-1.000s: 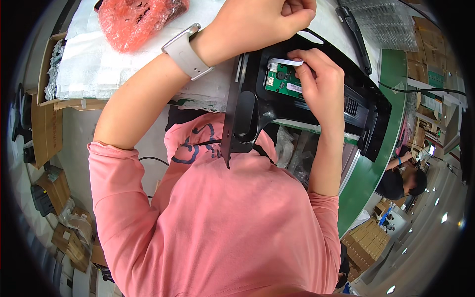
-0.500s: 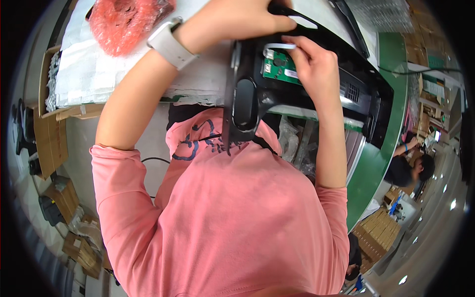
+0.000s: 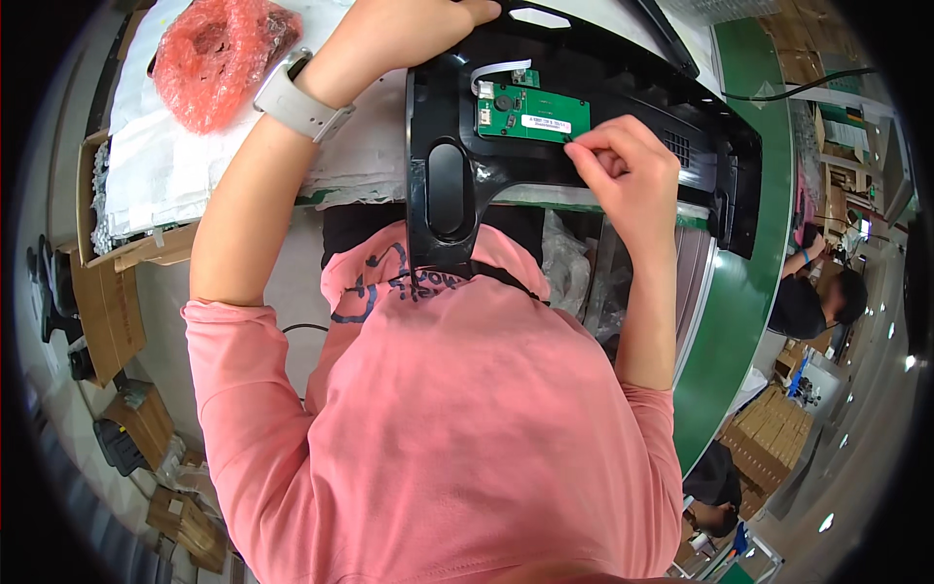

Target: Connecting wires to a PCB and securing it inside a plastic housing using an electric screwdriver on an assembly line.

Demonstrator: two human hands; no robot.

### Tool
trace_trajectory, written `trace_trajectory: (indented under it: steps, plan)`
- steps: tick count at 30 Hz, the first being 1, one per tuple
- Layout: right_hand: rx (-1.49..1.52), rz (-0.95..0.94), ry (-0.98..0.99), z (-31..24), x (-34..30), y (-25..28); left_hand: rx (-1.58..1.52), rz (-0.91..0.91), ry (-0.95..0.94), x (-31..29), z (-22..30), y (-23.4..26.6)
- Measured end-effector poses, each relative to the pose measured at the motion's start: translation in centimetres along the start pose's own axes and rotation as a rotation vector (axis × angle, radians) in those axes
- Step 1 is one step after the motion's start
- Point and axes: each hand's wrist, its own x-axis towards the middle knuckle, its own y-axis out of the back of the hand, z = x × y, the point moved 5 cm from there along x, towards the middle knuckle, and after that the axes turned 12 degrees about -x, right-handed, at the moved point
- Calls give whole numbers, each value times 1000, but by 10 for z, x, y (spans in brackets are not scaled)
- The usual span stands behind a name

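Observation:
A large black plastic housing (image 3: 520,173) lies across the work surface, its near left end reaching over the table edge toward my shirt. A green circuit board (image 3: 541,105) with a white label sits in it. From the board's left end a white ribbon cable (image 3: 502,68) curves to a smaller green board (image 3: 526,78) just behind. My left hand (image 3: 413,29) is closed at the housing's far left edge; its fingers are partly cut off by the picture's top. My right hand (image 3: 628,165) is pinched at the board's near right corner; anything between its fingertips is too small to name.
Pink bubble wrap (image 3: 214,63) lies on the white table covering (image 3: 146,146) at left. A long black part (image 3: 666,34) rests behind the housing. The green table edge (image 3: 744,282) runs down the right side. Another person (image 3: 822,297) works farther right. Cardboard boxes (image 3: 109,307) stand at left.
My right hand has left the white ribbon cable and moved to the circuit board's near right corner. The housing has shifted left in the picture, and my left hand has moved left too.

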Motion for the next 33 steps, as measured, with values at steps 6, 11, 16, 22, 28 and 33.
trace_trajectory:
  steps: [6, 11, 16, 22, 28, 33]
  plan:
    - [-87, 0, 7, -2, -5, -4, 28, -28, 34, 0, 2, -1]
    - [-185, 42, 133, -12, -6, -7, 64, 0, -32, 1, 6, -3]
    - [-290, 28, 368, -49, -46, 25, 157, 37, -53, 0, 10, -1]
    - [-240, -162, 347, -53, -87, 31, 176, 64, -89, 0, 16, -4]
    - [62, -221, 280, -10, -52, 56, 149, 3, -44, 3, 10, 0]
    - [193, -155, 388, 15, 8, 13, 92, -8, -16, 3, 5, -3]
